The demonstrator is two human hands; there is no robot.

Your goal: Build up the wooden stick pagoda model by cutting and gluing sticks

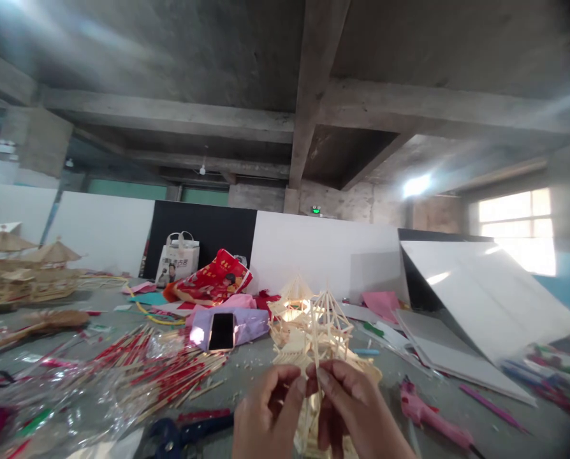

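My right hand (354,408) pinches a thin pale wooden stick (315,344) that stands nearly upright between thumb and fingers. Close beside it, my left hand (271,408) has thumb and forefinger pressed together; whatever they hold is too small to tell. Just behind both hands stands a building model (289,338) made of pale wooden sticks, with peaked roofs. The hands hide its lower front. More of its pale framework shows between my palms.
Red-tipped sticks (170,376) and clear plastic wrap lie left, near a dark blue glue gun (170,437). A phone (222,331) rests on purple paper. At right are a pink glue gun (431,414), a purple pen (493,407) and white boards (450,350).
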